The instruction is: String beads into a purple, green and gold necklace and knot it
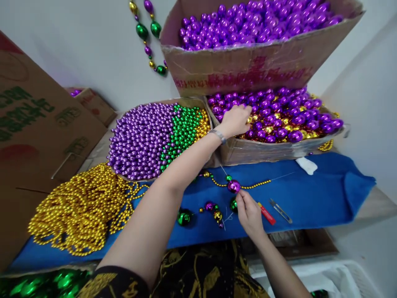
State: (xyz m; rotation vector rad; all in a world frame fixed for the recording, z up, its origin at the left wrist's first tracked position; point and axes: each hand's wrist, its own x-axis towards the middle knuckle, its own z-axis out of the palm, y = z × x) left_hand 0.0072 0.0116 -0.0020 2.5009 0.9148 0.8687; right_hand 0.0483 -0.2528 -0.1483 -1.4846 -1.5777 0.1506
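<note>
cardboard box (263, 151) of purple and gold beads, left hand (235, 120) dipped in, right hand (249, 213) pinching purple bead (233, 186)

Bare forearms, a silver bracelet (218, 135) on the left wrist, black-and-gold patterned clothing (198, 273).

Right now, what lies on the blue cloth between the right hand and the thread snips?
In the head view, a red cutter lies between the right hand and the thread snips.
</note>
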